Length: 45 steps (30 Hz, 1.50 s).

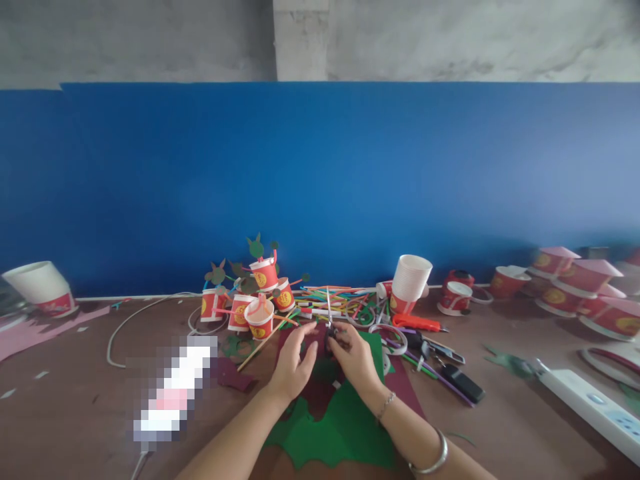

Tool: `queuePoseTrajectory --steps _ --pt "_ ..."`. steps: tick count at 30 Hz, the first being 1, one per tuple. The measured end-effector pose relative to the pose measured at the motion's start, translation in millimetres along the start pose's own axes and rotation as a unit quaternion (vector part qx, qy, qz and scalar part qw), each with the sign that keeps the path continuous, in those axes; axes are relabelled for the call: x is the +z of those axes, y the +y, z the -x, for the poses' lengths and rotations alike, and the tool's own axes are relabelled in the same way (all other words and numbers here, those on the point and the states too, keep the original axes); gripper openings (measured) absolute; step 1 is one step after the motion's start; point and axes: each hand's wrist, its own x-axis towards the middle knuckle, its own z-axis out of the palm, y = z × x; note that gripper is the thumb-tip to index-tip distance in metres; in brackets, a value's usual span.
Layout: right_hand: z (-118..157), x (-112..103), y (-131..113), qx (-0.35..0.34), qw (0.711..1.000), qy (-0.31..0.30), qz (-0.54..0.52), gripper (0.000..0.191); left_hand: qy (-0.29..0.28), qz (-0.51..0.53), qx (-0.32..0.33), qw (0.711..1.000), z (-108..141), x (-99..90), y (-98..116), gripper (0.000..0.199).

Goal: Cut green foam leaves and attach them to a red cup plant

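While the right hand [356, 357] grips a small pair of metal scissors with dark handles [330, 331], blades pointing away toward the smooth blue wall panel [320, 187], the left hand [294, 363] sits just beside it, thumb and fingers parted, nothing visible between them. Blade gap too fine to tell. Scissors held mid-bench, over sheets of dark maroon paper [316, 390] and green paper with a scalloped edge [337, 437], which overlap on the brown bench [75, 413]. Beyond the hands, a loose heap of thin multicoloured sticks [356, 308]. Left of the heap, a cluster of red-and-white paper cups with green cut-outs [259, 323]; right of it, a tall nested stack of white paper cups [411, 285], an orange-red plastic tool [417, 323] lying in front. Far right, a white power strip [590, 401], near red paper cups with pink conical tops [565, 297].
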Motion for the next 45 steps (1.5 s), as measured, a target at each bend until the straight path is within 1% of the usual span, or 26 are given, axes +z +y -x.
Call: queuePoseTrajectory --steps 2,5,7,9,10,12,14,16,19,23,26,28,31,33,36,38,42,45 --pt "-3 -2 3 0.014 1.0 0.009 0.016 0.032 -0.012 -0.057 0.011 0.998 -1 -1.0 3 0.029" --pt "-5 -3 8 -0.022 0.996 0.014 0.091 0.035 -0.096 -0.163 0.042 0.981 -1 -1.7 9 0.02" --pt "-5 -3 12 -0.044 0.985 0.02 0.164 0.038 -0.155 -0.21 0.059 0.964 -1 -1.4 11 0.029" --pt "-6 -2 17 -0.059 0.973 0.02 0.224 0.039 -0.191 -0.231 0.07 0.951 0 -0.7 12 0.039" --pt "-6 -1 19 -0.069 0.966 0.019 0.248 0.04 -0.203 -0.236 0.072 0.948 0 -0.5 12 0.041" --pt "-6 0 26 -0.096 0.953 0.025 0.285 0.04 -0.217 -0.238 0.073 0.944 0 -0.5 12 0.036" --pt "-7 0 34 -0.126 0.94 0.038 0.313 0.042 -0.224 -0.234 0.075 0.943 0 -1.2 13 0.027" --pt "-8 1 44 -0.156 0.927 0.047 0.336 0.045 -0.229 -0.227 0.08 0.943 0 -2.1 13 0.023" --pt "-8 2 59 -0.195 0.908 0.047 0.368 0.047 -0.226 -0.214 0.088 0.946 0 -2.7 13 0.024" --pt "-7 2 71 -0.226 0.882 0.069 0.408 0.048 -0.224 -0.199 0.095 0.949 0 -1.9 11 0.025" --pt "-6 2 72 -0.235 0.876 0.078 0.414 0.047 -0.22 -0.191 0.095 0.952 1 -1.8 10 0.027" --pt "-5 2 68 -0.232 0.875 0.076 0.418 0.046 -0.205 -0.19 0.087 0.956 0 -2.1 8 0.032" --pt "-4 1 60 -0.223 0.871 0.071 0.431 0.045 -0.157 -0.202 0.052 0.965 -1 -2.7 1 0.044" --pt "-3 0 55 -0.223 0.87 0.062 0.435 0.044 -0.122 -0.22 0.019 0.968 -2 -3.1 -5 0.047" --pt "-2 -1 47 -0.222 0.877 0.042 0.424 0.043 -0.091 -0.239 -0.013 0.967 -3 -3.6 -10 0.045" --pt "-1 -2 42 -0.22 0.888 0.024 0.404 0.044 -0.087 -0.242 -0.013 0.966 -3 -3.6 -10 0.043" --pt "0 -2 29 -0.215 0.913 -0.024 0.345 0.043 -0.106 -0.223 0.017 0.969 -2 -2.3 -4 0.04" --pt "0 -1 21 -0.2 0.93 -0.035 0.306 0.039 -0.131 -0.197 0.048 0.97 -2 0.0 -4 0.038"
